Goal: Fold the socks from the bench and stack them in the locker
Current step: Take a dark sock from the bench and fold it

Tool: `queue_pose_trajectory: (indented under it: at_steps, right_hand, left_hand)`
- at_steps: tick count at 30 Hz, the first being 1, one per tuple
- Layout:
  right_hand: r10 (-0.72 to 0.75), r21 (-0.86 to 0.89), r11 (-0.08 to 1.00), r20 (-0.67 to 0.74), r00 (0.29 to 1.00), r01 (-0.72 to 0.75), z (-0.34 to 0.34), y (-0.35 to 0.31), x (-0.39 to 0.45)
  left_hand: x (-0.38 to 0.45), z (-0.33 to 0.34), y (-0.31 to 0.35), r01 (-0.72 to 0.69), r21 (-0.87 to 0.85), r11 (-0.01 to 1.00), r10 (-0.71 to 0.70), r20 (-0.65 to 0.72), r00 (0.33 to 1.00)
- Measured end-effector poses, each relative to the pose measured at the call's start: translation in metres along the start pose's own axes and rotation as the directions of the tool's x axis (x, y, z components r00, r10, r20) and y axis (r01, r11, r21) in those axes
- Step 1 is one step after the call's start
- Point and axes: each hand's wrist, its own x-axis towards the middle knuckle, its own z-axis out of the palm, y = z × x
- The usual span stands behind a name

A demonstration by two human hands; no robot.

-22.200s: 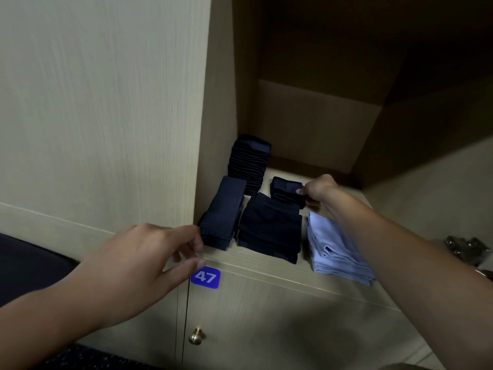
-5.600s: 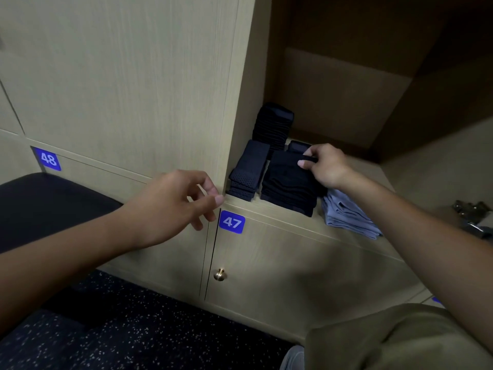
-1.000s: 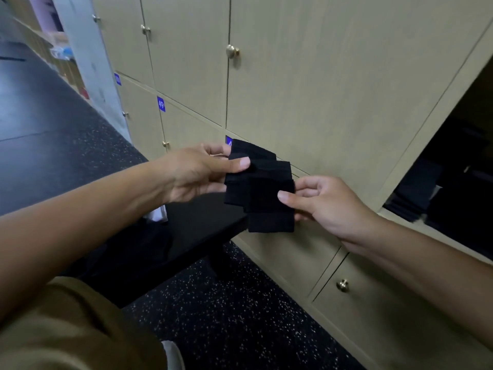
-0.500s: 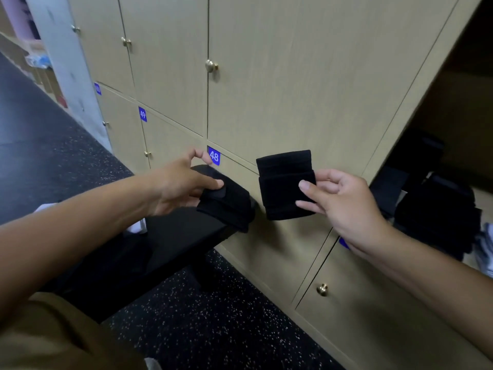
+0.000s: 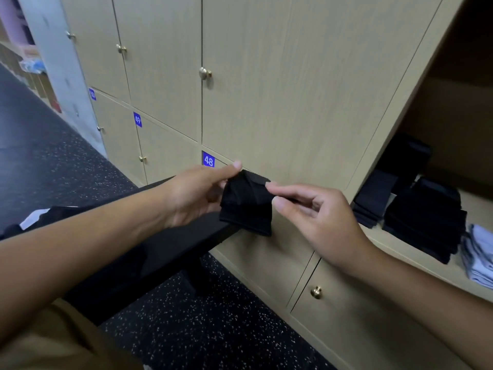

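we hold a folded black sock (image 5: 246,205) up in front of the locker doors, above the end of the black bench (image 5: 170,244); our left hand (image 5: 196,194) grips its left side, thumb on the top edge and fingers curled behind; our right hand (image 5: 317,212) pinches its right edge between thumb and forefinger; the sock may be a pair folded together, too dark to tell; to the right, the open locker (image 5: 416,252) holds stacks of dark socks (image 5: 424,217) on its shelf, with a light blue pile (image 5: 480,252) just beside them; a blue tag (image 5: 208,160) reads 48 on the door behind our left hand.
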Motion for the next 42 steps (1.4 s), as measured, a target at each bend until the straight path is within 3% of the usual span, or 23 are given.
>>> queue_pose_trajectory:
  at_steps: [3, 9, 13, 20, 25, 32, 37, 42]
  right_hand:
    - [-0.004, -0.053, 0.999, 0.058, 0.998, 0.008, 0.000, 0.003, -0.002]
    - [-0.032, -0.132, 0.991, 0.045, 0.998, 0.038, -0.003, -0.001, -0.001]
    - [-0.016, -0.318, 0.948, -0.033, 0.999, 0.005, -0.009, 0.004, 0.002]
    - [0.032, -0.569, 0.823, 0.025, 0.999, -0.012, -0.019, 0.005, 0.000]
    - [0.028, -0.597, 0.802, 0.021, 0.999, -0.010, -0.028, 0.002, -0.002]
    - [0.029, -0.639, 0.767, -0.056, 0.998, -0.058, -0.049, 0.000, -0.010]
    - [0.135, -0.533, 0.834, -0.051, 0.990, -0.141, -0.070, 0.004, -0.017]
    - [0.197, -0.547, 0.822, 0.013, 0.980, -0.158, -0.095, 0.007, -0.023]
  left_hand:
    - [-0.004, 0.001, 0.001, -0.046, 0.007, 0.999, 0.046, 0.016, 0.999]
    - [0.003, -0.001, -0.002, -0.121, 0.077, 0.990, 0.121, 0.002, 0.993]
    - [0.005, -0.002, -0.003, -0.174, 0.169, 0.970, 0.163, 0.077, 0.984]
    - [-0.001, 0.012, 0.004, -0.273, 0.360, 0.892, 0.209, 0.208, 0.956]
    - [-0.001, 0.027, 0.006, -0.284, 0.374, 0.883, 0.186, 0.275, 0.943]
    - [0.009, 0.054, 0.008, -0.262, 0.326, 0.908, 0.188, 0.243, 0.952]
    - [0.012, 0.078, 0.011, -0.235, 0.294, 0.927, 0.170, 0.230, 0.958]
    - [0.020, 0.100, 0.008, -0.219, 0.240, 0.946, 0.160, 0.242, 0.957]
